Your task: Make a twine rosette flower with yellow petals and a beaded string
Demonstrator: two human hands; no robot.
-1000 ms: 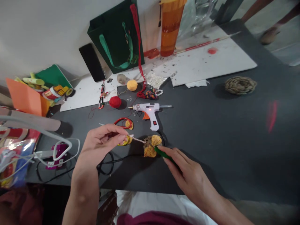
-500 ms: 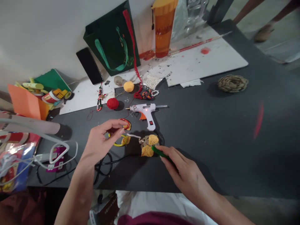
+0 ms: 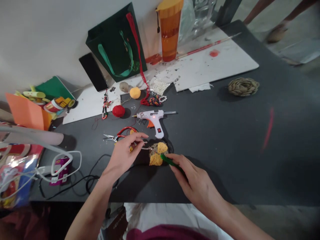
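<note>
My left hand [image 3: 127, 150] pinches a thin pale cord [image 3: 146, 148] between thumb and fingertips. The cord runs to a small brown woven piece [image 3: 153, 151] with yellow knitted, leaf-shaped parts [image 3: 156, 159] on it. My right hand [image 3: 191, 171] grips a slim green-handled tool [image 3: 167, 159], its end at the edge of the yellow parts; its working tip is too small to make out. Left of the piece lie scissors [image 3: 117, 136] with red handles, partly behind my left hand. A white glue gun [image 3: 156, 121] lies just beyond the piece, a small red light showing on it.
Beyond the glue gun are a red ball [image 3: 118, 111], a yellow ball [image 3: 135, 93] and white beads [image 3: 160, 87]. A coiled rope piece [image 3: 243, 87] sits at the right. Black cable [image 3: 92, 181] loops at the left. A green bag [image 3: 115, 46] and an orange bottle [image 3: 170, 33] stand behind.
My left hand has moved right, closer to the woven piece, and the visible cord is shorter. The scissors' blades have come into view. My right hand stays nearly in place with the green-handled tool.
</note>
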